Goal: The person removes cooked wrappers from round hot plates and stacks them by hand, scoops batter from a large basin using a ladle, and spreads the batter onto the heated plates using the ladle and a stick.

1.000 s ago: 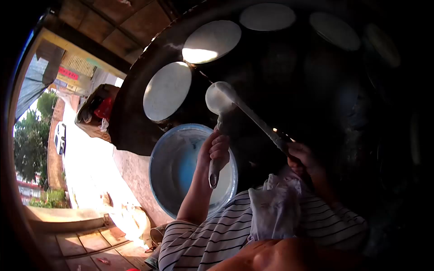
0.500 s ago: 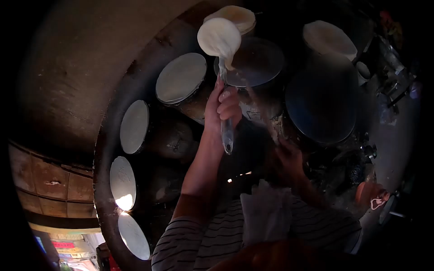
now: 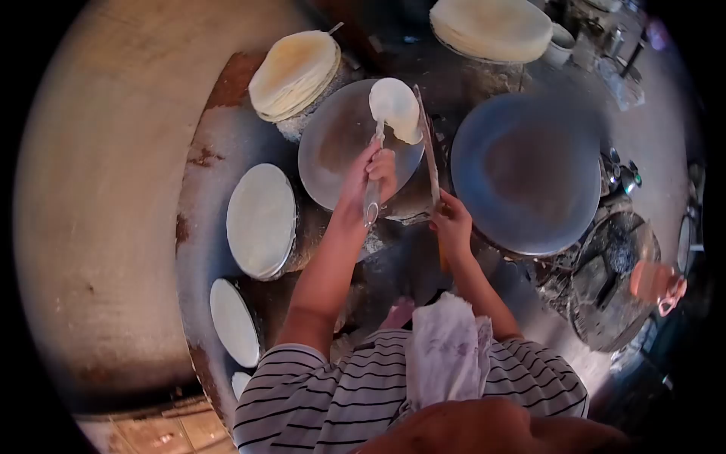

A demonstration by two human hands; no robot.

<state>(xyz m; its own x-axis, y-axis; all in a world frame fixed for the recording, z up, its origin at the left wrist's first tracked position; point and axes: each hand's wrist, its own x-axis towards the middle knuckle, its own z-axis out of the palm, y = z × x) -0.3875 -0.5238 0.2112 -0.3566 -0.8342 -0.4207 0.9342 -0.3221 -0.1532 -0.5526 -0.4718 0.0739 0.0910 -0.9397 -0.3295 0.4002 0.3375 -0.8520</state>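
Observation:
My left hand [image 3: 372, 172] is closed around the handle of a ladle [image 3: 393, 102], whose bowl is covered with pale batter. The ladle is over a round, dark griddle [image 3: 325, 163], and batter hangs at the bowl's lower right. My right hand [image 3: 452, 221] is wrapped round a long, thin, flat stick like a batter spreader [image 3: 429, 147]. It stands beside the ladle's bowl and points away from me. Whether the stick touches the batter, I cannot tell.
A second griddle [image 3: 529, 178] lies to the right. Stacks of thin, round flatbreads [image 3: 295, 72] stand behind, one left and one [image 3: 491, 30] right. More pale rounds [image 3: 261, 219] sit along the left. A reddish container [image 3: 656, 284] is at the far right.
The view has shifted and brightened. The ladle now appears over the griddle's right part instead of beyond it. My right hand has come up, bringing the stick beside the ladle.

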